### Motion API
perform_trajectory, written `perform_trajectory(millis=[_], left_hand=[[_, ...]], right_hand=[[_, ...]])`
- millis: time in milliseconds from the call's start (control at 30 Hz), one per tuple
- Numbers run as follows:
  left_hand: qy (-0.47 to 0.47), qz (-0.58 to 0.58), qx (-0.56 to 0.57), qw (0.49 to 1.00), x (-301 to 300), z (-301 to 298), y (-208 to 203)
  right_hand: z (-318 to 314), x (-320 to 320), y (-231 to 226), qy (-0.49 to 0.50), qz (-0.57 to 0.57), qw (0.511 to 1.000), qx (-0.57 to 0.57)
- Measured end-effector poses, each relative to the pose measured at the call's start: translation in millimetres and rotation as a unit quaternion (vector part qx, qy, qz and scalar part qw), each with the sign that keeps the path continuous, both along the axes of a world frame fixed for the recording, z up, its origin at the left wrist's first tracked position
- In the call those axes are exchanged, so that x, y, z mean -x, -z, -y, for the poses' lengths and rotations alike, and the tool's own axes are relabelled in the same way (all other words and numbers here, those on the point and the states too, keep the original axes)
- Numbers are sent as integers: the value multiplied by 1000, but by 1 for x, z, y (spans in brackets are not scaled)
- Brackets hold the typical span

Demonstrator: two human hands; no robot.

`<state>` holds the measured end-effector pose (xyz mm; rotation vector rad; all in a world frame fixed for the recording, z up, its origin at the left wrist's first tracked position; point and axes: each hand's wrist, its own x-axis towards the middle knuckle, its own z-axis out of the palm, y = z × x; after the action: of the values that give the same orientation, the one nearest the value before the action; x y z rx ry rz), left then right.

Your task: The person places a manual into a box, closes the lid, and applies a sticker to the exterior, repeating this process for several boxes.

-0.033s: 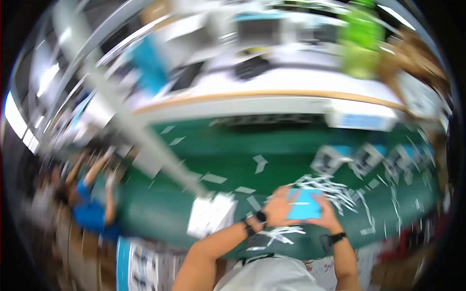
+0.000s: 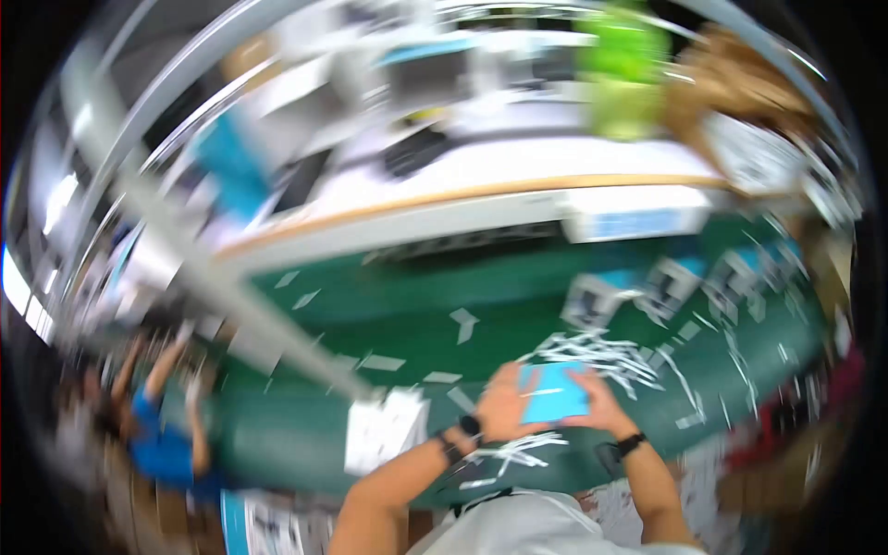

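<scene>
I'm seeing the whole view swinging, with the shelf and the green surface (image 2: 287, 430) sliding toward 9 o'clock, while the grip is staying as it was; I'm judging this as a head turn, with the handling itself unaltered. The flat blue box (image 2: 555, 398) is sitting toward 4:30 from the picture's centre. The left hand (image 2: 504, 404) is clasping its 9 o'clock edge and the right hand (image 2: 601, 404) its 3 o'clock edge, thumbs showing over the top. Loose white strips (image 2: 592, 350) are lying just beyond it at 1 o'clock. I'm not making out the fingers underneath, nor whether the box is touching the surface. Motion is blurring the row of small boxes (image 2: 671, 287) at 2 o'clock and the blue-sleeved co-worker (image 2: 162, 453) at 8 o'clock; the rim is cutting off the forearms.
</scene>
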<state>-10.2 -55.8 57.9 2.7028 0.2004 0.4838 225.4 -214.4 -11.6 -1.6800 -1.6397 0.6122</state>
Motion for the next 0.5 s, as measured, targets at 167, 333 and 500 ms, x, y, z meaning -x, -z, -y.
perform_trajectory(millis=[167,333,500], left_hand=[[83,-49,-105,990,7,-12,-21],[-88,8,-188,978,-38,-48,-11],[-245,3,-220,944,-94,-130,20]], right_hand=[[19,25,-23,68,-96,993,-21],[86,38,73,373,-89,922,-48],[142,47,152,437,-5,899,36]])
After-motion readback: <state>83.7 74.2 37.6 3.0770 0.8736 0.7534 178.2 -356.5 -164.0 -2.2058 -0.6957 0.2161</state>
